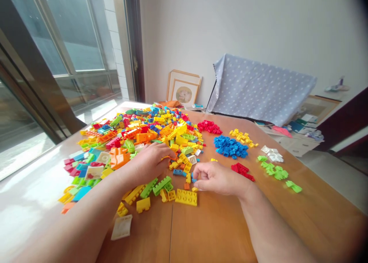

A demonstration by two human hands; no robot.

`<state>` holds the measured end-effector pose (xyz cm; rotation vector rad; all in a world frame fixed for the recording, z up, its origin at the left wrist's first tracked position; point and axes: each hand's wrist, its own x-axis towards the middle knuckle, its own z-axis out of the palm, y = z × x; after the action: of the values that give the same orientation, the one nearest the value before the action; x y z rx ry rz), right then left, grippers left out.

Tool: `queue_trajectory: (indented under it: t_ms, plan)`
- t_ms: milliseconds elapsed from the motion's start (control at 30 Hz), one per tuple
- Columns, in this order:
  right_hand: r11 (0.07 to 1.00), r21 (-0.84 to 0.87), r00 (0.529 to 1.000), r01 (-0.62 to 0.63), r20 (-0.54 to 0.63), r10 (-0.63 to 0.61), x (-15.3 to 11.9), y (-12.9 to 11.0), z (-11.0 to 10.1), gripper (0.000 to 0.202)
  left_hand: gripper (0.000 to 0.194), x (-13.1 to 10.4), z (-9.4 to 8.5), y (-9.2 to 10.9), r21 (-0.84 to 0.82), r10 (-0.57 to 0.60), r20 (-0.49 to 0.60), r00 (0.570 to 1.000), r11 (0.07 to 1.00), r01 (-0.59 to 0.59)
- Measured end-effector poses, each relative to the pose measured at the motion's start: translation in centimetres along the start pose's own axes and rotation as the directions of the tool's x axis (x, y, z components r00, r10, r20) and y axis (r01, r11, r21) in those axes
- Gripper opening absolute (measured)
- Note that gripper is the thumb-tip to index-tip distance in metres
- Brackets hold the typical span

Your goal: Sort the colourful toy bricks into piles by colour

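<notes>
A large mixed heap of toy bricks (pixel 143 134) covers the left and middle of the table. My left hand (pixel 152 161) reaches over the heap's near part, fingers bent down among yellow and orange bricks; what its fingertips touch is hidden. To the right, my right hand (pixel 214 177) rests at the heap's edge, its thumb and forefinger curled at a small blue brick (pixel 193 177). Close by lie a dark blue brick (pixel 178 172), a small orange brick (pixel 186 186) and a yellow eight-stud brick (pixel 186 197).
Sorted piles lie on the right of the table (pixel 316 194): red (pixel 209 127), blue (pixel 230 147), yellow (pixel 243 137), white (pixel 272 154), light green (pixel 273 170) and another red group (pixel 243 171). A white plate piece (pixel 122 227) lies near the front edge.
</notes>
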<state>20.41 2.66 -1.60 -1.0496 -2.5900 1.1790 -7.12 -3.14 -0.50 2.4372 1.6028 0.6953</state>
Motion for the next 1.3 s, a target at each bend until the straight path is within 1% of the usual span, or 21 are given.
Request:
queue_trajectory:
  t_ms: [67, 100, 167, 233, 300, 333, 433, 533, 600, 700, 767, 833, 900, 967, 1000, 1067, 1100, 1167, 1233, 1300]
  plan:
    - [0.999, -0.032, 0.999, -0.005, 0.035, 0.006, 0.2, -0.3, 0.4, 0.014, 0.028, 0.0, -0.2, 0.0, -0.029, -0.048, -0.046, 0.998, 0.998, 0.047]
    - [0.998, -0.056, 1.000, -0.006, 0.028, 0.007, 0.4, -0.3, 0.5, 0.013, 0.028, 0.0, -0.2, -0.1, -0.035, -0.069, -0.065, 0.995, 0.997, 0.067]
    - [0.994, -0.113, 1.000, -0.007, -0.023, 0.004, 0.7, 0.0, 0.5, 0.010, 0.028, 0.0, -0.2, -0.3, -0.033, -0.095, -0.093, 0.991, 0.995, 0.093]
    - [0.986, -0.164, 0.995, -0.019, -0.104, 0.002, 0.9, 0.4, 0.5, 0.009, 0.027, 0.0, -0.2, -0.5, -0.022, -0.113, -0.119, 0.986, 0.994, 0.112]
    - [0.982, -0.185, 0.986, -0.036, -0.164, 0.005, 0.9, 0.6, 0.4, 0.009, 0.027, 0.0, -0.1, -0.7, -0.013, -0.122, -0.141, 0.982, 0.992, 0.122]
    - [0.983, -0.181, 0.985, -0.039, -0.174, 0.007, 0.9, 0.6, 0.3, 0.010, 0.027, 0.0, 0.0, -0.8, -0.015, -0.124, -0.154, 0.980, 0.992, 0.123]
    - [0.987, -0.160, 0.992, -0.006, -0.126, -0.015, 0.7, 0.0, 0.5, 0.010, 0.027, 0.0, 0.3, -1.3, -0.055, -0.151, -0.195, 0.969, 0.988, 0.143]
    - [0.983, -0.174, 0.997, 0.051, -0.052, -0.061, 0.6, -0.8, 1.3, 0.010, 0.027, 0.0, 0.5, -1.9, -0.164, -0.239, -0.234, 0.942, 0.965, 0.204]
    - [0.975, -0.209, 0.996, 0.070, -0.037, -0.079, 0.7, -1.1, 1.9, 0.013, 0.028, 0.0, 0.5, -2.3, -0.257, -0.304, -0.255, 0.918, 0.937, 0.239]
    - [0.958, -0.274, 0.994, 0.080, -0.047, -0.096, 1.0, -1.2, 2.5, 0.016, 0.030, 0.1, 0.5, -2.7, -0.379, -0.377, -0.288, 0.880, 0.889, 0.257]
    - [0.945, -0.315, 0.992, 0.091, -0.060, -0.115, 1.3, -1.1, 2.7, 0.016, 0.030, 0.2, 0.4, -2.8, -0.424, -0.410, -0.304, 0.860, 0.866, 0.263]
    - [0.930, -0.357, 0.988, 0.089, -0.089, -0.128, 1.6, -1.0, 2.7, 0.017, 0.029, 0.2, 0.4, -2.8, -0.441, -0.430, -0.300, 0.851, 0.854, 0.276]
    - [0.919, -0.387, 0.984, 0.073, -0.123, -0.130, 1.9, -0.8, 2.8, 0.018, 0.028, 0.2, 0.3, -2.7, -0.435, -0.436, -0.289, 0.853, 0.853, 0.288]
    - [0.918, -0.392, 0.982, 0.055, -0.147, -0.121, 2.2, -0.7, 2.8, 0.017, 0.027, 0.2, 0.3, -2.6, -0.387, -0.424, -0.279, 0.862, 0.871, 0.303]
    - [0.921, -0.387, 0.981, 0.047, -0.158, -0.116, 2.4, -0.7, 2.9, 0.016, 0.026, 0.1, 0.3, -2.5, -0.337, -0.410, -0.274, 0.870, 0.888, 0.312]
    - [0.927, -0.373, 0.977, 0.032, -0.182, -0.107, 2.5, -0.8, 3.1, 0.015, 0.022, 0.1, 0.2, -2.2, -0.196, -0.348, -0.242, 0.906, 0.932, 0.306]
    - [0.930, -0.368, 0.975, 0.026, -0.197, -0.105, 2.6, -0.9, 3.3, 0.015, 0.020, 0.0, 0.2, -1.9, -0.115, -0.300, -0.207, 0.931, 0.953, 0.281]
    - [0.932, -0.363, 0.971, 0.023, -0.212, -0.107, 2.6, -1.2, 3.4, 0.014, 0.015, 0.0, 0.2, -1.4, 0.034, -0.192, -0.117, 0.974, 0.980, 0.197]
    - [0.928, -0.371, 0.971, 0.031, -0.209, -0.116, 2.6, -1.4, 3.6, 0.014, 0.011, -0.1, 0.3, -1.0, 0.152, -0.108, -0.038, 0.993, 0.982, 0.113]
    - [0.919, -0.391, 0.971, 0.044, -0.199, -0.131, 2.6, -1.5, 3.7, 0.014, 0.015, -0.1, 0.6, -0.8, 0.233, -0.061, 0.004, 0.998, 0.971, 0.059]
